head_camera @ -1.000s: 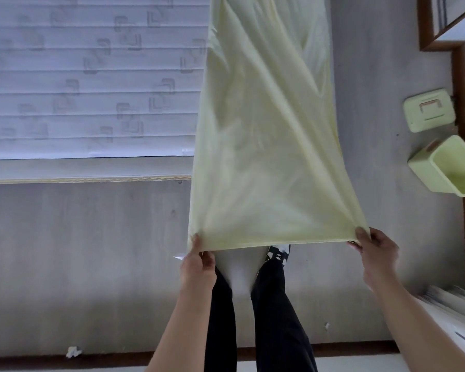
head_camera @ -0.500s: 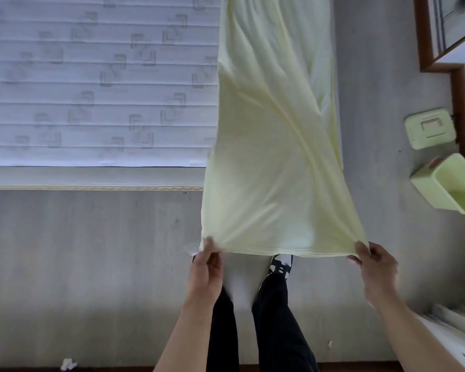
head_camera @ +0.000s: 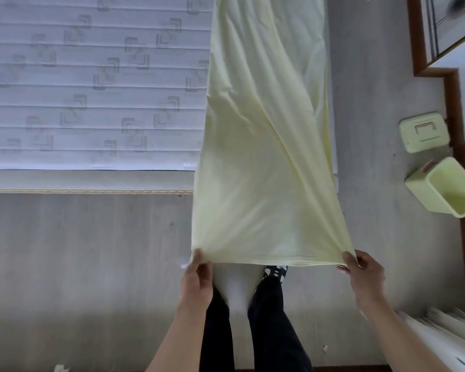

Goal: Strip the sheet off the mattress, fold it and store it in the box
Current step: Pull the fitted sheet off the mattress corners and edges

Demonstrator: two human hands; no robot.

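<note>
— So where is the sheet (head_camera: 263, 157) now?

— Off the mattress (head_camera: 91, 84) at my left, trailing over the floor. My left hand (head_camera: 196, 280) pinches one corner, fingers (head_camera: 198, 257) curled; my right hand (head_camera: 365, 275) pinches the other.

— Anything changed?

— I've drawn it nearer, and it hangs flatter. Folding comes next, I reckon; the box (head_camera: 446, 187) waits open, far right.
</note>
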